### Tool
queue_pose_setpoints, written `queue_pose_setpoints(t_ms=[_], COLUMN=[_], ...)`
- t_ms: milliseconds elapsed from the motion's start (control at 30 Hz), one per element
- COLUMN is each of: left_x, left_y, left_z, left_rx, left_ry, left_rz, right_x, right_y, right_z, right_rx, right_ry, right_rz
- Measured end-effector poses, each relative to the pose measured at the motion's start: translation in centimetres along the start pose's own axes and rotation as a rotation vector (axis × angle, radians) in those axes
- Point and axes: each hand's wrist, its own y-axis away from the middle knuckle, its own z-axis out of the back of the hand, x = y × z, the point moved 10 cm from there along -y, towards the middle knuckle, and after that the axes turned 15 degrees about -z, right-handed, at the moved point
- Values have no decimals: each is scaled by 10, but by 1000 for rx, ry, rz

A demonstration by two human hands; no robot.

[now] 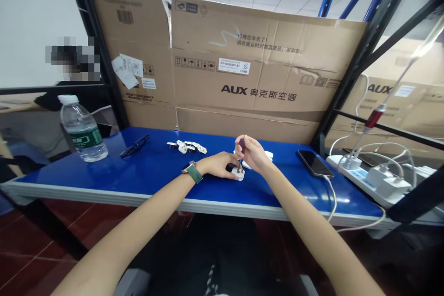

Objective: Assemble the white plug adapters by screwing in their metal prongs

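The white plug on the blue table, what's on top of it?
The left hand holds the white plug; the right hand stands a screwdriver on it. Its top face is mostly covered.

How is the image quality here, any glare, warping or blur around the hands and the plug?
Head view: strong wide-angle warping bends the table edge and shelf posts; ceiling light glares off the blue top beside the phone; the left hand, right hand and white plug are evenly lit but small and soft; a pixelated patch sits upper left.
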Motion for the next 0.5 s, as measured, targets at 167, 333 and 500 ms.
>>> queue_pose_setpoints(t_ms=[167,333,500], left_x=[0,-3,-6], left_y=[0,0,-2], left_z=[0,0,1], left_rx=[27,52,44], left_ry=[-59,-71,-68], left_rz=[27,39,38], right_x=[-4,6,20], right_y=[-1,1,7], right_z=[-2,-1,7], right_rx=[-1,-1,-30], right_ry=[-62,-81,-134], right_rz=[-79,-49,38])
